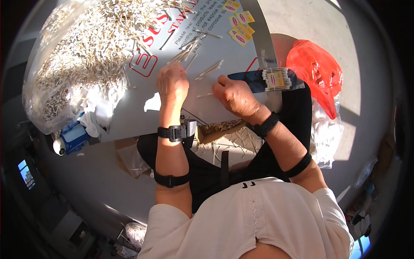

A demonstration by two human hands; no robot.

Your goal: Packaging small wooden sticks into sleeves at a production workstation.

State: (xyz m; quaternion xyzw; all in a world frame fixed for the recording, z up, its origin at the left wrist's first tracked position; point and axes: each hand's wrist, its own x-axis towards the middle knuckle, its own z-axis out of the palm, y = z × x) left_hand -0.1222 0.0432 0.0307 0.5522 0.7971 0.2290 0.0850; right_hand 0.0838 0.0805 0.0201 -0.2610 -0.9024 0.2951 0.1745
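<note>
Over the grey printed board [144, 93], my left hand [173, 84] is closed, its fingers curled down beside a few loose cotton swabs [185, 54]. Whatever lies under those fingertips is hidden. My right hand [236, 97] is closed in a pinch, with a single cotton swab [205, 95] sticking out to the left of its fingers. Between and beyond the hands lies another small group of swabs [210, 70]. To the right of my right hand, a row of swabs with a yellow card [276, 80] rests on a dark strip [250, 80].
A large clear bag [32, 86] heaped with swabs fills the far left. Several yellow cards [241, 28] lie at the far side. A red plastic bag [315, 64] stands right. Below the board's near edge sits a box [215, 134] with swabs; a blue-and-white object [73, 138] is left.
</note>
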